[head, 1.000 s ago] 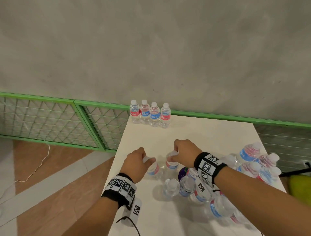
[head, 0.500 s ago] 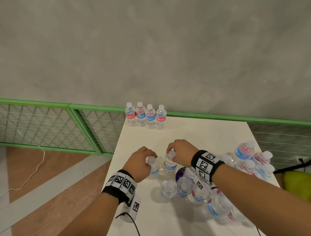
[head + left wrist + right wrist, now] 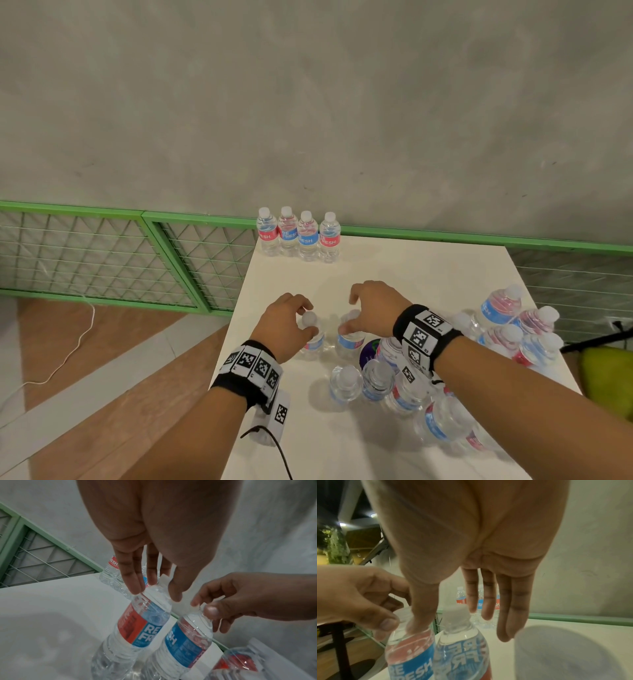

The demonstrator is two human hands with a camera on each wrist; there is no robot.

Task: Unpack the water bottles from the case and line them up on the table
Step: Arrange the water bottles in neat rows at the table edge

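Note:
Two small clear water bottles stand side by side in the middle of the white table (image 3: 411,274). My left hand (image 3: 303,318) hovers over the red-labelled bottle (image 3: 313,342), fingers loose around its white cap, fingertips (image 3: 137,589) touching its shoulder. My right hand (image 3: 347,314) is over the blue-labelled bottle (image 3: 349,342), fingers spread and straight, thumb (image 3: 211,611) against its shoulder, cap (image 3: 457,614) uncovered. A row of several bottles (image 3: 298,236) stands at the table's far left edge.
Several more bottles crowd under my right forearm (image 3: 376,380) and at the table's right edge (image 3: 513,329), with a purple object (image 3: 370,353) among them. A green mesh railing (image 3: 171,260) runs behind and left of the table. The left table edge drops to a wooden floor.
Both hands gripped the two bottle caps a second ago. Their fingers have since loosened and spread, and both caps now show. The two bottles stand in about the same spot.

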